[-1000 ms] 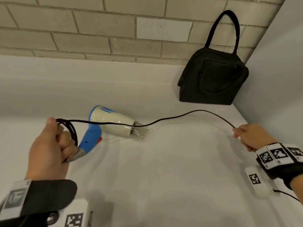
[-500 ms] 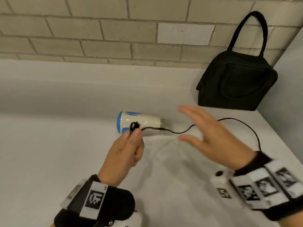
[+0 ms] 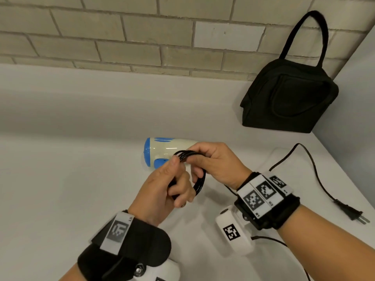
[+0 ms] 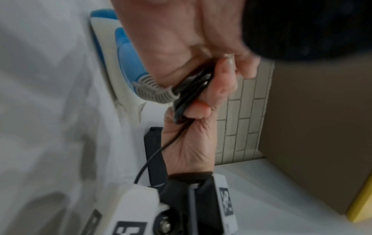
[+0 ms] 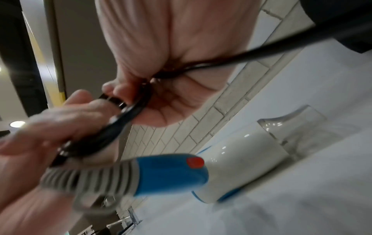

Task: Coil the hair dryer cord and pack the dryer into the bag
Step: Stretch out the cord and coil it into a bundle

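Looping black cord (image 3: 199,182), several turns.

Your dryer (image 3: 168,148) looks like glossy plastic, cream body with blue trim, and the nozzle (image 5: 298,127) on it is clear and shiny, catching highlights. The ribbed grey collar (image 5: 88,178) at the handle end looks matt and rubbery. The cord (image 3: 199,182) is smooth black with a bit of sheen. Your bag (image 3: 288,98) is matt black cloth. The wall (image 3: 121,37) behind is rough, dull brick, and the counter (image 3: 60,199) is smooth white.
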The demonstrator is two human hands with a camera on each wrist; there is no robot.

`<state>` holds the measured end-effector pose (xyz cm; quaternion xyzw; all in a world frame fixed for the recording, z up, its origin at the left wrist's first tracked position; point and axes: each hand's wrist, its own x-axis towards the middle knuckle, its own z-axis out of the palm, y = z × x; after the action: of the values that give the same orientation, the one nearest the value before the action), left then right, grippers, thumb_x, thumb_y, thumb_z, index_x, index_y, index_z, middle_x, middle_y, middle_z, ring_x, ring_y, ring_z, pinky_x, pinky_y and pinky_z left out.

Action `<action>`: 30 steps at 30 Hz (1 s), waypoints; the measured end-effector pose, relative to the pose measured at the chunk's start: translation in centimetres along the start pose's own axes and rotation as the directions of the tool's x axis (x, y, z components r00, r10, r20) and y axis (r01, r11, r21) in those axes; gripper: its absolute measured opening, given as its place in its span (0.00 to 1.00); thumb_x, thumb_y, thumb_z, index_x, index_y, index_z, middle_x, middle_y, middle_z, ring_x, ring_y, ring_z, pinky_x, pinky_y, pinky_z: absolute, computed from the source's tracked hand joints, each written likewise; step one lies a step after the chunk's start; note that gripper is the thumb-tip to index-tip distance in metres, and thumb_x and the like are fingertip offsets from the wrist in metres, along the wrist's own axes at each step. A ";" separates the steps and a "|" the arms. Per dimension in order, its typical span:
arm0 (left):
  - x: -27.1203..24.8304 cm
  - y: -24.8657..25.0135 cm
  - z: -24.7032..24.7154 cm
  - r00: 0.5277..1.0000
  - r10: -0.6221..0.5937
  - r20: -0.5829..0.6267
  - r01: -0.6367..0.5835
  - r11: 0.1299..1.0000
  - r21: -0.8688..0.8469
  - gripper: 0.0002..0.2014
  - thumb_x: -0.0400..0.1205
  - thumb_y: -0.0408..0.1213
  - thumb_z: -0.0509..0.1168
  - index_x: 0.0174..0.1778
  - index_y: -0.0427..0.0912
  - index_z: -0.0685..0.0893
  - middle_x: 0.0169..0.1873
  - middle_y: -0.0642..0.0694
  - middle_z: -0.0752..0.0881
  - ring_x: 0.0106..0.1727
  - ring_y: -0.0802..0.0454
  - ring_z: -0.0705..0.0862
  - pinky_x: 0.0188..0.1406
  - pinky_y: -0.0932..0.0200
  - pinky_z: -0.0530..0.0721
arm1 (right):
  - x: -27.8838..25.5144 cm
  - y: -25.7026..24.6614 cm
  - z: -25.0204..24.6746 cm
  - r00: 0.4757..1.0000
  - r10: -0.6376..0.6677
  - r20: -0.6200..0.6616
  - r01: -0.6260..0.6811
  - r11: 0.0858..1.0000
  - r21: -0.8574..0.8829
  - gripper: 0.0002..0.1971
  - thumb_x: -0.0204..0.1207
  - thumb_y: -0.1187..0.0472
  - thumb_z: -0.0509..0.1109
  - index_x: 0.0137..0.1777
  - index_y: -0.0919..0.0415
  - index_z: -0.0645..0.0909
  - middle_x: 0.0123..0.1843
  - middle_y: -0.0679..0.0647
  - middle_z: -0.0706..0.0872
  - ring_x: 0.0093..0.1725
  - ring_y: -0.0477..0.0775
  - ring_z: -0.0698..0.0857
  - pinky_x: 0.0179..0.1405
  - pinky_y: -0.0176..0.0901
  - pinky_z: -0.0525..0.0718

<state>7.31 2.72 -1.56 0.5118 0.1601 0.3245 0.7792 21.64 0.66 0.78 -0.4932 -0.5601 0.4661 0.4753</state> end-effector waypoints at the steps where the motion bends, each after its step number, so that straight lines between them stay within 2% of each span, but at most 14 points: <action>1: 0.1 -0.1 0.2 1.000 -0.012 -0.011 0.012 0.999 -0.040 0.23 0.70 0.61 0.65 0.19 0.50 0.69 0.10 0.60 0.66 0.11 0.60 0.66 0.22 0.64 0.76 | -0.1 0.2 0.2 1.000 -0.010 -0.021 0.010 1.000 0.021 0.11 0.76 0.72 0.61 0.35 0.59 0.78 0.13 0.45 0.73 0.17 0.41 0.73 0.23 0.32 0.79; 4: 0.6 0.1 0.8 0.996 -0.075 -0.045 0.071 0.994 -0.084 0.21 0.76 0.52 0.52 0.16 0.49 0.68 0.08 0.59 0.64 0.09 0.62 0.61 0.17 0.66 0.72 | -0.4 1.0 1.0 0.998 -0.023 -0.051 0.027 0.997 0.077 0.13 0.80 0.69 0.55 0.34 0.61 0.71 0.16 0.43 0.70 0.15 0.38 0.67 0.18 0.29 0.74; 7: 1.0 0.4 1.2 0.995 -0.103 -0.017 0.103 0.994 -0.030 0.26 0.76 0.50 0.47 0.12 0.51 0.75 0.06 0.60 0.63 0.08 0.64 0.58 0.14 0.70 0.66 | -0.8 1.1 1.4 0.998 -0.026 -0.063 0.030 0.997 0.071 0.13 0.80 0.65 0.54 0.33 0.60 0.69 0.16 0.43 0.68 0.15 0.39 0.66 0.17 0.28 0.72; 9: 1.1 0.5 1.1 0.993 -0.116 -0.011 0.116 0.993 0.008 0.27 0.76 0.50 0.46 0.10 0.51 0.74 0.06 0.60 0.62 0.08 0.64 0.57 0.14 0.70 0.66 | -0.9 1.1 1.1 0.999 -0.022 -0.050 0.023 1.000 0.014 0.13 0.81 0.63 0.54 0.33 0.59 0.68 0.17 0.45 0.68 0.16 0.39 0.69 0.20 0.28 0.72; 11: 1.0 0.3 1.0 0.992 -0.125 -0.013 0.125 0.992 0.005 0.24 0.76 0.49 0.49 0.11 0.51 0.68 0.06 0.59 0.62 0.08 0.63 0.57 0.13 0.69 0.66 | -1.2 0.8 0.5 1.000 0.016 -0.007 -0.017 0.997 -0.071 0.13 0.81 0.62 0.55 0.34 0.58 0.70 0.20 0.50 0.71 0.19 0.40 0.73 0.22 0.29 0.75; 14: 0.6 0.4 1.1 0.991 -0.082 -0.104 0.080 0.996 -0.026 0.21 0.75 0.49 0.52 0.15 0.48 0.64 0.07 0.58 0.62 0.09 0.62 0.57 0.12 0.67 0.62 | -1.5 -0.2 -0.6 0.993 0.108 0.051 -0.098 0.982 -0.158 0.05 0.79 0.60 0.60 0.43 0.54 0.76 0.28 0.51 0.79 0.29 0.47 0.81 0.28 0.36 0.82; 16: 0.6 0.9 1.2 0.981 -0.038 -0.193 0.022 0.996 -0.083 0.23 0.77 0.51 0.54 0.14 0.50 0.64 0.07 0.59 0.62 0.09 0.63 0.57 0.12 0.68 0.60 | -2.3 -0.4 -1.9 0.991 0.136 0.008 -0.128 0.951 -0.283 0.05 0.76 0.59 0.65 0.49 0.50 0.79 0.31 0.47 0.83 0.31 0.46 0.82 0.31 0.37 0.81; 19: 0.7 2.3 1.0 0.961 0.009 -0.277 -0.042 0.992 -0.116 0.22 0.75 0.52 0.54 0.15 0.50 0.62 0.07 0.59 0.61 0.10 0.62 0.53 0.14 0.67 0.57 | -4.1 0.3 -3.9 0.984 0.153 -0.092 -0.178 0.877 -0.446 0.06 0.75 0.58 0.66 0.47 0.54 0.84 0.24 0.46 0.79 0.26 0.45 0.77 0.32 0.35 0.77; 21: 0.6 2.6 0.9 0.956 0.023 -0.294 -0.056 0.993 -0.105 0.19 0.71 0.52 0.53 0.16 0.50 0.62 0.07 0.59 0.61 0.11 0.62 0.53 0.15 0.65 0.55 | -5.2 0.8 -4.5 0.970 0.202 -0.138 -0.242 0.876 -0.417 0.07 0.74 0.57 0.67 0.44 0.53 0.87 0.21 0.45 0.78 0.26 0.44 0.75 0.30 0.34 0.75; 24: 0.4 2.2 1.2 0.953 0.029 -0.303 -0.049 0.997 -0.057 0.21 0.74 0.54 0.54 0.18 0.50 0.59 0.08 0.59 0.60 0.11 0.62 0.54 0.17 0.62 0.54 | -5.7 1.2 -4.3 0.944 0.211 -0.253 -0.291 0.894 -0.340 0.07 0.73 0.56 0.68 0.43 0.49 0.88 0.22 0.46 0.80 0.25 0.40 0.75 0.28 0.31 0.76; 26: 0.5 1.8 1.6 0.960 0.036 -0.278 -0.036 0.999 0.004 0.24 0.77 0.57 0.53 0.20 0.50 0.56 0.09 0.57 0.60 0.12 0.61 0.54 0.18 0.60 0.54 | -5.4 1.4 -3.8 0.936 0.128 -0.327 -0.281 0.831 -0.480 0.11 0.73 0.49 0.66 0.41 0.51 0.88 0.24 0.50 0.82 0.24 0.41 0.74 0.31 0.43 0.78; 27: 0.6 1.7 2.0 0.966 0.047 -0.256 -0.035 0.998 0.053 0.22 0.76 0.56 0.52 0.19 0.51 0.56 0.09 0.57 0.60 0.13 0.61 0.54 0.19 0.59 0.53 | -5.1 1.5 -3.3 0.939 0.098 -0.328 -0.283 0.761 -0.584 0.13 0.74 0.47 0.64 0.38 0.50 0.87 0.25 0.50 0.82 0.24 0.42 0.75 0.31 0.44 0.76; 29: 0.8 1.3 2.6 0.977 0.096 -0.189 -0.057 0.978 0.199 0.23 0.75 0.58 0.50 0.17 0.52 0.59 0.11 0.55 0.61 0.15 0.59 0.56 0.20 0.60 0.53 | -4.6 1.2 -1.7 0.961 0.086 -0.263 -0.266 0.549 -0.792 0.15 0.77 0.45 0.60 0.33 0.47 0.82 0.27 0.49 0.81 0.29 0.48 0.79 0.30 0.43 0.72; 30: 0.9 1.0 2.9 0.980 0.137 -0.145 -0.088 0.950 0.299 0.24 0.75 0.60 0.49 0.16 0.53 0.60 0.11 0.54 0.62 0.16 0.59 0.58 0.20 0.63 0.55 | -4.4 1.2 -0.8 0.971 0.089 -0.220 -0.236 0.443 -0.865 0.16 0.78 0.46 0.58 0.36 0.49 0.82 0.29 0.51 0.81 0.32 0.54 0.80 0.29 0.43 0.70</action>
<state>9.31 1.57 0.66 0.6009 0.2403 0.3823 0.6596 22.80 -3.55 -0.65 -0.7509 -0.6348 0.1148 0.1414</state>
